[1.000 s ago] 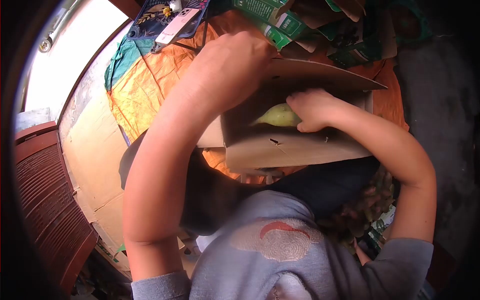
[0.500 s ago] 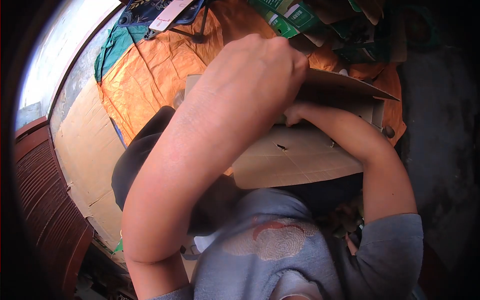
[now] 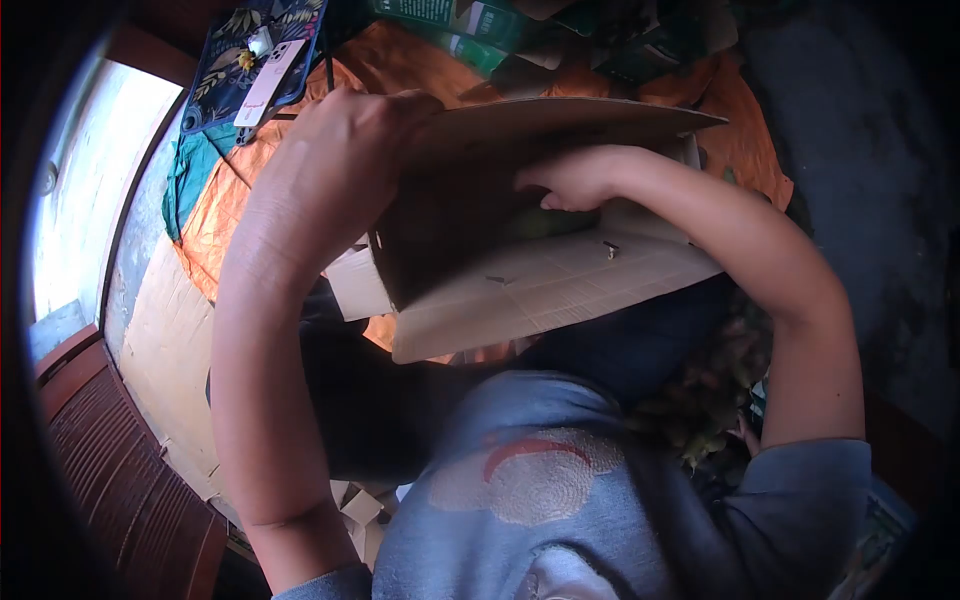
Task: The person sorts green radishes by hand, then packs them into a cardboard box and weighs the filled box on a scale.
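A cardboard box (image 3: pixel 560 293) lies in front of my body, one flap folded toward me and another flap (image 3: pixel 600 112) lifted at the back. My left hand (image 3: pixel 375 125) is closed on the left end of the raised flap, its fingertips partly hidden. Reaching in from the right, my right hand (image 3: pixel 575 180) is inside the box opening, its thumb and index finger apart and nothing visible between them. Just below it, in shadow, is a green thing (image 3: pixel 560 222) whose shape is unclear.
An orange sheet (image 3: pixel 205 245) lies under and behind the box. Green printed cartons (image 3: pixel 490 25) are at the back. A phone (image 3: pixel 270 82) rests on a dark patterned folding stool (image 3: pixel 215 75) at the upper left. Flat cardboard (image 3: pixel 165 340) and brown slatted wood (image 3: pixel 110 440) are at left.
The view has shifted, and the box's inside and the green thing now show. My left hand appears further left, at the flap's end. My right hand's fingers have spread apart.
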The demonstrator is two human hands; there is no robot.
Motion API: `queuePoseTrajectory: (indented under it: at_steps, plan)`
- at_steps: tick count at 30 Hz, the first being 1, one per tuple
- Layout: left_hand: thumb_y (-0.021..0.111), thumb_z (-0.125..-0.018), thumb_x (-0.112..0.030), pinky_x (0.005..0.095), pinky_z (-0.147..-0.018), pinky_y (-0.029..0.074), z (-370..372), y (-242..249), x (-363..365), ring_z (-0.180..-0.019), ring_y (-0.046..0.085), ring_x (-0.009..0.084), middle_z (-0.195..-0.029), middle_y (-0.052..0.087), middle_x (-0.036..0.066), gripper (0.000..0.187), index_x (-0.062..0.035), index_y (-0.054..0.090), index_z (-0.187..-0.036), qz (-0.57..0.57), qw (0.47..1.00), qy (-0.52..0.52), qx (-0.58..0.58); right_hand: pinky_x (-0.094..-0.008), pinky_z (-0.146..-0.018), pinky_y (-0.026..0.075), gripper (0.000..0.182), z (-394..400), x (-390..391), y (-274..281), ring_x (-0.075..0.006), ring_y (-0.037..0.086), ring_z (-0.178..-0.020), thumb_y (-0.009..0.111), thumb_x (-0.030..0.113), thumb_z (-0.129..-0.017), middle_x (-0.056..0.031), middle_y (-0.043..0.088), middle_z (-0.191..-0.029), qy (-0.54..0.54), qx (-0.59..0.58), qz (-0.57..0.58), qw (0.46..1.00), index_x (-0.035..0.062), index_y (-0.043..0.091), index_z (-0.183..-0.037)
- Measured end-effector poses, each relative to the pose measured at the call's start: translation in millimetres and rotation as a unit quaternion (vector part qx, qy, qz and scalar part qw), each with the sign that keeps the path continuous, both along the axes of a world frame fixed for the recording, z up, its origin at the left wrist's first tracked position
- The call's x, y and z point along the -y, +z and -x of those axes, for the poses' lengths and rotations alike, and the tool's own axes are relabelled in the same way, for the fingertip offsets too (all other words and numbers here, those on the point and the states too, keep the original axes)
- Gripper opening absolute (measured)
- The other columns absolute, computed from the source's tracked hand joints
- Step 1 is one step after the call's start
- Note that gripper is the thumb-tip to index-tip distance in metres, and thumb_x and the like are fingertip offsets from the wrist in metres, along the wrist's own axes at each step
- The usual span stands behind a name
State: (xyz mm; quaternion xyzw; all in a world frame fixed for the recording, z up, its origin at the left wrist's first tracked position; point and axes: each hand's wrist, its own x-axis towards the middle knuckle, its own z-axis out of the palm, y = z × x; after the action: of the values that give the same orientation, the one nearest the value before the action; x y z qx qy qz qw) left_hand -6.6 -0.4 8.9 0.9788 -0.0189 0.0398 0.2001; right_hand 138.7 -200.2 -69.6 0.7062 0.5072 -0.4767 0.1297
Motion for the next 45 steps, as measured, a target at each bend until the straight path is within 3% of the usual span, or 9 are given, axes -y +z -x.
queuePoseTrajectory:
  at_steps: [5, 8, 10, 13, 20, 23, 31, 38, 45]
  plan:
    - [0.055, -0.09, -0.011, 0.0365, -0.066, 0.051, 1.1, -4.3, 2.1, -0.071, 0.066, 0.0275, -0.081, 0.066, 0.016, 0.018, -0.0034, 0.065, -0.103, 0.023, 1.0, -0.006, 0.017, -0.0321, -0.081, 0.049, 0.035, 10.4, 64.8, 115.2, -0.023, 0.063, -0.09, 0.057, 0.012, -0.087, -0.0123, 0.065, -0.1, -0.146, 0.021, -0.443, 0.884, 0.0066, 0.053, -0.121]
    - [0.058, -0.089, -0.017, 0.0363, -0.067, 0.049, 0.7, -6.7, 2.0, -0.072, 0.064, 0.0299, -0.081, 0.066, 0.015, 0.018, -0.0041, 0.065, -0.099, 0.061, 0.998, -0.007, 0.008, -0.0263, -0.075, 0.049, 0.021, 30.9, 122.7, 146.6, -0.0143, 0.062, -0.082, 0.055, 0.0, -0.085, -0.0097, 0.066, -0.091, -0.331, 0.083, -0.651, 0.678, -0.001, 0.059, -0.105]
    - [0.057, -0.09, -0.02, 0.0336, -0.064, 0.048, -2.0, -8.3, -0.3, -0.069, 0.064, 0.027, -0.079, 0.065, 0.015, 0.022, -0.0022, 0.064, -0.099, 0.058, 0.998, 0.002, -0.026, -0.0269, -0.077, 0.047, 0.018, 46.0, 170.0, 149.5, -0.0143, 0.061, -0.084, 0.054, -0.003, -0.085, -0.0109, 0.066, -0.09, -0.408, 0.15, -0.68, 0.59, -0.0045, 0.06, -0.101]
    - [0.055, -0.092, -0.028, 0.032, -0.062, 0.045, -4.4, -31.2, -14.1, -0.066, 0.062, 0.0227, -0.076, 0.064, 0.015, 0.03, -0.0001, 0.064, -0.099, 0.075, 0.997, 0.027, -0.011, -0.0304, -0.089, 0.047, 0.026, 50.9, 270.6, 123.6, -0.0188, 0.063, -0.09, 0.049, 0.001, -0.091, -0.0171, 0.064, -0.101, -0.492, 0.174, -0.627, 0.579, -0.0068, 0.052, -0.116]
    - [0.031, -0.093, -0.059, 0.0463, -0.106, 0.031, -5.8, -44.7, -52.3, -0.119, 0.051, 0.0271, -0.123, 0.058, 0.011, 0.062, -0.0127, 0.057, -0.124, 0.074, 0.995, 0.071, -0.003, -0.024, -0.077, 0.049, 0.025, 109.2, 421.0, -10.3, -0.0115, 0.061, -0.081, 0.05, -0.002, -0.088, -0.0076, 0.065, -0.094, -0.698, 0.131, -0.392, 0.585, 0.0017, 0.058, -0.111]
    - [0.025, -0.093, -0.058, 0.0552, -0.107, 0.025, -8.2, -45.3, -81.0, -0.125, 0.046, 0.0276, -0.131, 0.051, 0.009, 0.061, -0.0186, 0.049, -0.132, 0.148, 0.989, 0.004, -0.01, -0.0262, -0.078, 0.048, 0.024, 157.1, 482.1, -101.5, -0.0122, 0.06, -0.088, 0.053, 0.001, -0.087, -0.0074, 0.065, -0.097, -0.742, 0.104, -0.276, 0.602, 0.0042, 0.059, -0.11]
    - [0.029, -0.094, -0.053, 0.0494, -0.108, 0.029, 7.1, -21.1, -36.8, -0.125, 0.045, 0.0275, -0.138, 0.045, 0.01, 0.058, -0.0162, 0.042, -0.137, 0.233, 0.938, 0.248, 0.06, -0.04, -0.1, 0.038, 0.061, 314.0, 486.1, -203.5, -0.0285, 0.044, -0.122, 0.07, 0.024, -0.069, -0.012, 0.049, -0.128, -0.474, 0.126, 0.187, 0.851, 0.0125, 0.05, -0.125]
    - [0.045, -0.096, -0.024, 0.0343, -0.102, 0.039, 9.6, -28.7, -57.9, -0.119, 0.051, 0.0223, -0.133, 0.049, 0.012, 0.043, -0.0043, 0.042, -0.135, 0.388, 0.881, 0.244, 0.116, -0.0415, -0.08, 0.042, 0.028, 349.8, 488.4, -239.2, -0.0231, 0.051, -0.103, 0.055, 0.018, -0.076, -0.0023, 0.061, -0.098, -0.304, 0.296, 0.105, 0.899, 0.0141, 0.055, -0.104]
    - [0.045, -0.097, -0.025, 0.0345, -0.102, 0.039, 3.9, -29.6, -56.1, -0.117, 0.052, 0.0218, -0.132, 0.05, 0.012, 0.042, -0.0057, 0.043, -0.135, 0.419, 0.873, 0.217, 0.123, -0.0427, -0.087, 0.044, 0.039, 317.9, 462.6, -200.9, -0.0248, 0.046, -0.116, 0.054, 0.019, -0.083, -0.0084, 0.051, -0.119, -0.295, 0.211, 0.186, 0.913, 0.0184, 0.052, -0.121]
